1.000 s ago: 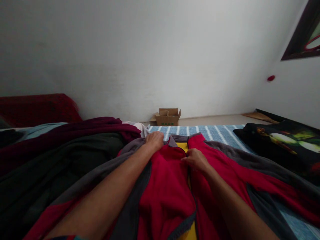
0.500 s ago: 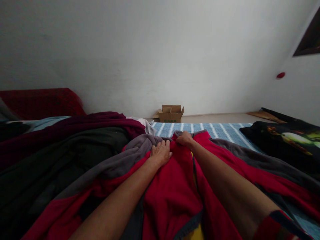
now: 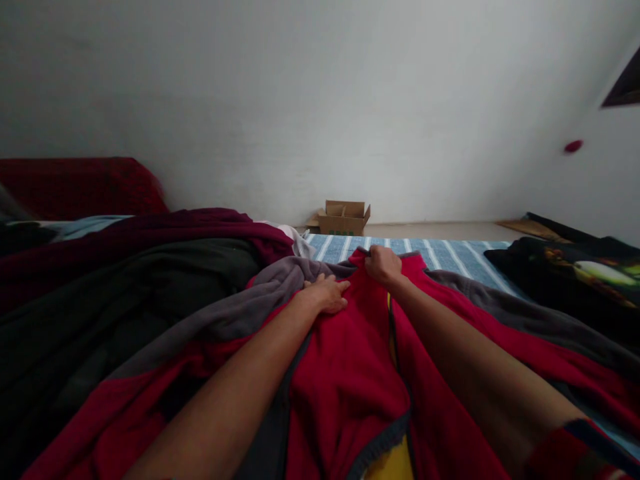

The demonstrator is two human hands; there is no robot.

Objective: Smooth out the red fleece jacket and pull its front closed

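A red and grey jacket [image 3: 345, 373] lies spread out in front of me, its sleeves reaching to both sides. Bits of yellow show at its front opening and under the hem. My left hand [image 3: 327, 293] rests on the jacket just left of the collar, fingers stretched out over the cloth. At the collar, my right hand [image 3: 383, 265] is closed on the jacket's edge, its fingers wrapped round the fabric. What the right fingertips pinch is partly hidden behind the knuckles.
Dark green and maroon clothes [image 3: 200, 233] are heaped on the left, near a red patterned item [image 3: 80, 187]. A blue striped sheet [image 3: 450, 257] lies beneath. Beyond its edge stands an open cardboard box [image 3: 344, 219] by the wall. A black printed garment [image 3: 575, 273] lies right.
My right hand has shifted slightly right along the collar, its fist now more closed. My left hand has turned a little, fingers pointing more to the right. The view has tilted slightly.
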